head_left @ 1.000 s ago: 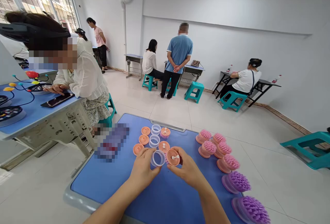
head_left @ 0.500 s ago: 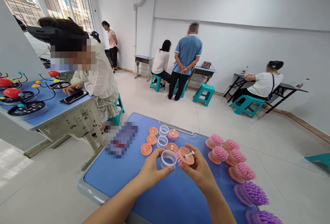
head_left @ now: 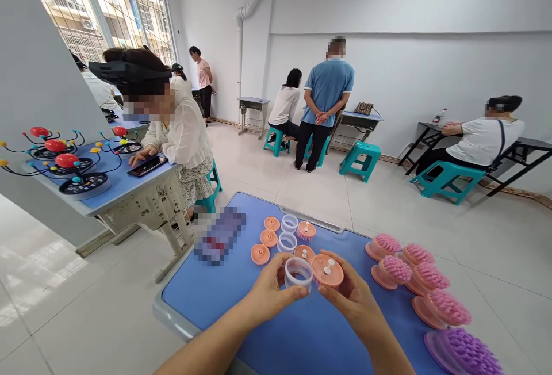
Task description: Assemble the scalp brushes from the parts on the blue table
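- we hold our left hand [head_left: 273,291] curled closed, thumb on top
- our right hand [head_left: 351,294] cups inward, just beside it
- our left forearm [head_left: 207,346] and right forearm [head_left: 383,343] angle in from the bottom edge, converging

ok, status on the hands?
Left hand: clear ring. Right hand: orange disc, white pegs up. Nearby: more rings and discs on blue tray.

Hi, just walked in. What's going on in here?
A person at a blue table holds a clear plastic ring in the left hand and a salmon-pink disc with white pegs in the right hand. More pink discs and clear rings lie ahead, with pink brush heads and purple brush heads to the right. Nearby, a seated person touches a phone.
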A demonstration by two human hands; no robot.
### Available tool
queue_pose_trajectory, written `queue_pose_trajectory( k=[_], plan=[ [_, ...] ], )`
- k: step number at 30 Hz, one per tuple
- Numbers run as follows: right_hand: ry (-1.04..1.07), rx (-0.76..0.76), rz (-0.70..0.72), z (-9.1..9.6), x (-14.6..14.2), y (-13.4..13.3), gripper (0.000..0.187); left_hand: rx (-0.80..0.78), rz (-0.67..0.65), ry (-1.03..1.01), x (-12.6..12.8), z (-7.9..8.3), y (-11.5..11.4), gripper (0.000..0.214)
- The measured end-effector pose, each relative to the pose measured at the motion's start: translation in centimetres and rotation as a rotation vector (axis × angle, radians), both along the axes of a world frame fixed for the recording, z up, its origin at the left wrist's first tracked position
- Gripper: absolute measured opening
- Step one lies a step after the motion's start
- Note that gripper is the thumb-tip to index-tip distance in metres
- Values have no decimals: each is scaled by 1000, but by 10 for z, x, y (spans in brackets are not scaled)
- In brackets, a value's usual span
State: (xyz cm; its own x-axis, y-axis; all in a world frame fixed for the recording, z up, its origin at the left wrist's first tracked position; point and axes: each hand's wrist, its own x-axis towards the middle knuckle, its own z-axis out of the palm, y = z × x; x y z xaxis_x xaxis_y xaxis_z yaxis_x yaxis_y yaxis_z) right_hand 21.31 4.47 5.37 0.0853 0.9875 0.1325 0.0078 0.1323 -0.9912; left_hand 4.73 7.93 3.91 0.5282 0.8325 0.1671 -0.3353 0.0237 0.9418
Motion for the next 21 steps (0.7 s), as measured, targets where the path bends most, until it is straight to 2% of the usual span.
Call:
queue_pose_trajectory(
  k=[3, 7, 9, 13, 21],
  plan=[
    [16, -22, -34, -2, 0, -2, 49, -11, 13, 20, 1, 1, 0, 51],
    [-11, -20, -42, -5, 7, 0, 54, 20, 141, 136, 0, -2, 2, 50],
    [-32, 0, -68, -3, 8, 0, 49, 34, 168, 161, 0, -4, 3, 45],
    [-66, 41, -83, 4, 3, -2, 38, 36, 137, 127, -2, -4, 3, 41],
    [-90, 39, 26, 1, 11, 0, 44, -155, 8, -56, -6, 2, 4, 42]
  ],
)
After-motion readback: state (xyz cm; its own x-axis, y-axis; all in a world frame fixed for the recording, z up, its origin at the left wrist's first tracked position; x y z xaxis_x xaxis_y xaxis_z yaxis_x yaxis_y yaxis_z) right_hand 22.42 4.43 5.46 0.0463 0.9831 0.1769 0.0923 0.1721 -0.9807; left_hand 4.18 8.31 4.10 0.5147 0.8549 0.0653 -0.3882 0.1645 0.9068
